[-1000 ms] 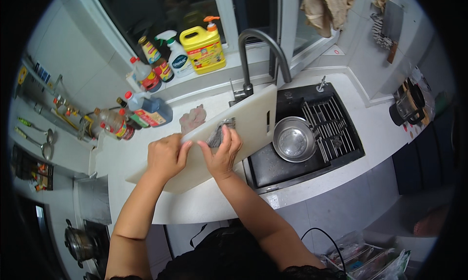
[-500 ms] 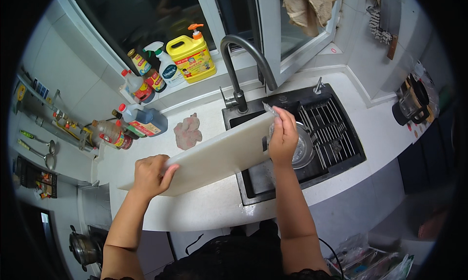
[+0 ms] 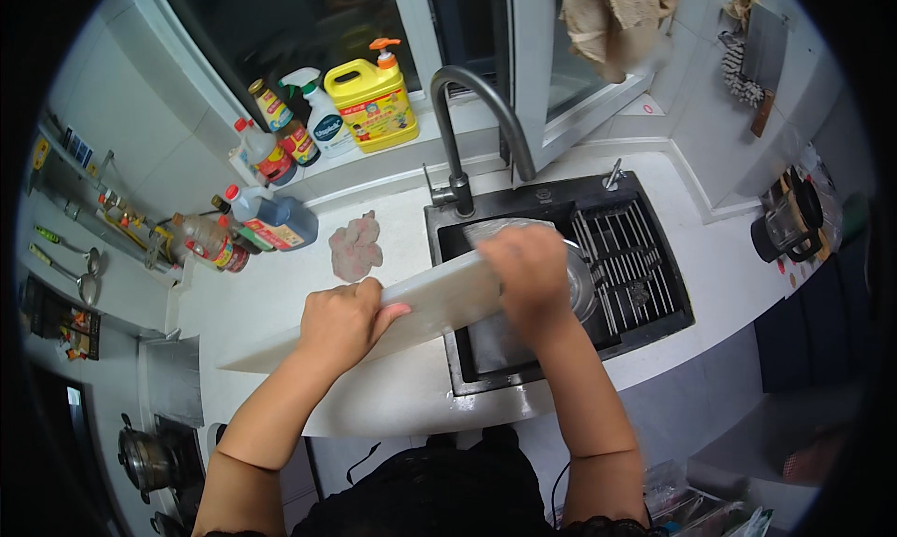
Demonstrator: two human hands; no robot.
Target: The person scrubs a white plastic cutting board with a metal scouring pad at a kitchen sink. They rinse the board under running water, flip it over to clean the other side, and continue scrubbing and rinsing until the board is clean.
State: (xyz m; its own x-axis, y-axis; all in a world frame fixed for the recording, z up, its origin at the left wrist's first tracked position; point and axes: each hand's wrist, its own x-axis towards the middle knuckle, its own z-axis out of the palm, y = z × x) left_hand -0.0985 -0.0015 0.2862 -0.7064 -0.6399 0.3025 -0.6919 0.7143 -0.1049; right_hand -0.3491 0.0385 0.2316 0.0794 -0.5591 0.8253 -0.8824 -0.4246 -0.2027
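Note:
A white cutting board (image 3: 425, 303) is tilted up on its long edge, reaching from the counter over the left part of the sink. My left hand (image 3: 341, 322) is closed over its upper edge, thumb on the near face. At the board's right end my right hand (image 3: 531, 271), blurred by motion, is closed at the top edge. Under its fingers, on the far side, shows a thin, greyish, translucent sheet like a wiping cloth (image 3: 497, 227). The hand partly hides it.
The dark sink (image 3: 486, 378) has a tall grey faucet (image 3: 453, 144), a glass-like round lid or bowl (image 3: 581, 289) and a drying rack (image 3: 635, 266). A crumpled pinkish rag (image 3: 356, 247) lies on the counter. Behind stand sauce bottles (image 3: 280, 221) and a yellow detergent jug (image 3: 374, 107).
My left hand has slid rightward along the board's upper edge. My right hand has turned over the board's right end, and more of the translucent sheet shows behind it. The view has shifted slightly.

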